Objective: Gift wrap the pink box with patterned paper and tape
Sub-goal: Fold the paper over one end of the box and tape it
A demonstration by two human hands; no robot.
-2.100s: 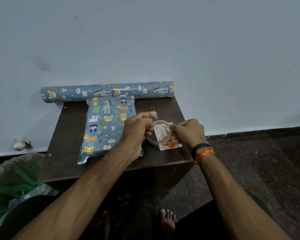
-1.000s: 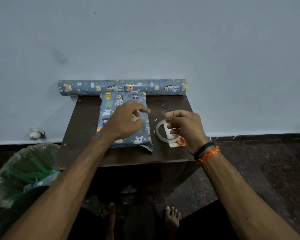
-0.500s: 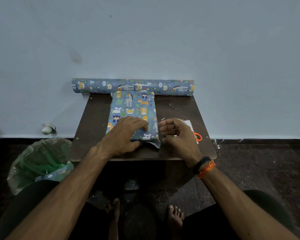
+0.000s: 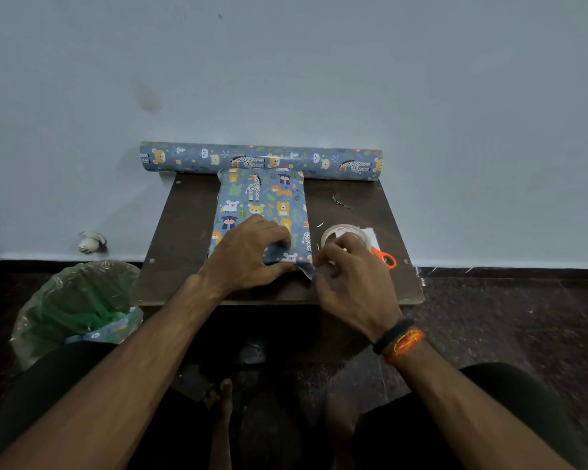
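Head view: I see the wrapped box (image 4: pixel 260 212) lying on the table (image 4: pixel 180 239) with its long axis running away from me, far end touching the paper roll (image 4: pixel 262 161). My left hand (image 4: pixel 248 256) presses flat, fingers straight, on its near end. My right hand (image 4: pixel 353 276) sits just right of the loose near corner, fingers curled; whether they pinch tape, I cannot tell. Tape roll (image 4: pixel 343 232) and scissors (image 4: pixel 386 257) lie just beyond it; nothing blocks the corner.

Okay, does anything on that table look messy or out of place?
Slightly. The wrapped box's near right corner has a loose paper flap sticking out, not yet flat. Small scraps lie on the table beyond the tape roll.
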